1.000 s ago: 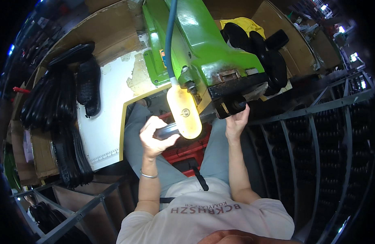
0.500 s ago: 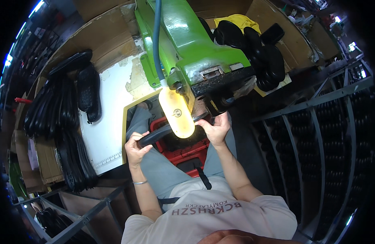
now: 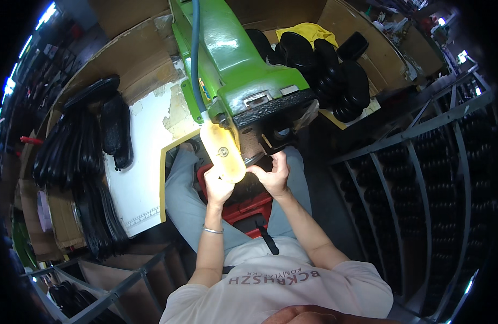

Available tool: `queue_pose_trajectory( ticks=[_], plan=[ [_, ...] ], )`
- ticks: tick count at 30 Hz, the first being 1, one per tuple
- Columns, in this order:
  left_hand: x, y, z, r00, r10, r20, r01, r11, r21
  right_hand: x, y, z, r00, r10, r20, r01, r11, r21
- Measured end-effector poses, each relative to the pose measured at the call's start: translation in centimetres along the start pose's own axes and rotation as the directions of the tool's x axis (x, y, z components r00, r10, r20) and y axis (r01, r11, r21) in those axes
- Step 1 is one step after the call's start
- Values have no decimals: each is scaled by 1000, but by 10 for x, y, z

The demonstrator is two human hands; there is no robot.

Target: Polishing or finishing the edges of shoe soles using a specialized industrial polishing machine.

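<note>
A black shoe sole (image 3: 254,159) sits under the working head of a green machine (image 3: 260,75), mostly hidden behind a glowing yellow lamp (image 3: 222,151). My right hand (image 3: 274,175) pinches the sole's near side, its thumb pointing left toward the lamp. On the other side my left hand (image 3: 217,186) is closed at the sole, just below and left of the lamp, which hides part of its fingers. Both hands are close together over my lap.
Black soles (image 3: 71,146) are piled on the white table (image 3: 146,124) at left. More soles (image 3: 341,81) and a yellow cloth (image 3: 308,33) lie behind the machine at right. A loaded metal rack (image 3: 416,189) stands at right; a red crate (image 3: 249,213) is between my legs.
My left hand has moved right and slightly up to the lamp, close to my right hand. The sole's long left part no longer shows. The view has shifted a little.
</note>
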State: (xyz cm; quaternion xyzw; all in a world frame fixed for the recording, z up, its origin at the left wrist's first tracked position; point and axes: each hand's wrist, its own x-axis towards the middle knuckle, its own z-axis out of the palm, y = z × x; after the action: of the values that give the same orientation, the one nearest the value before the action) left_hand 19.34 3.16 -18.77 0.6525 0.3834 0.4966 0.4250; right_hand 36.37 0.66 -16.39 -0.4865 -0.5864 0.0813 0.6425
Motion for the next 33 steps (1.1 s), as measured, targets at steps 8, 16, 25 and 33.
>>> queue_pose_trajectory(
  ticks=[8, 16, 25, 33],
  plan=[
    [-30, -35, 48, 952, -206, -228, 80, 883, -463, -92, 83, -8, 471, 758, 452, -819, 184, 544],
    [-15, -5, 74, 938, -297, -179, 115, 753, -648, -59, 78, -52, 447, 863, 237, -755, 221, 618],
    [5, 15, 59, 985, -53, -167, -9, 937, -348, 24, 52, -113, 764, 617, -187, -574, 783, 239],
    [7, 46, 4, 995, -8, -98, -14, 975, -221, 56, 0, -108, 886, 433, -164, -441, 898, -10]
  ],
)
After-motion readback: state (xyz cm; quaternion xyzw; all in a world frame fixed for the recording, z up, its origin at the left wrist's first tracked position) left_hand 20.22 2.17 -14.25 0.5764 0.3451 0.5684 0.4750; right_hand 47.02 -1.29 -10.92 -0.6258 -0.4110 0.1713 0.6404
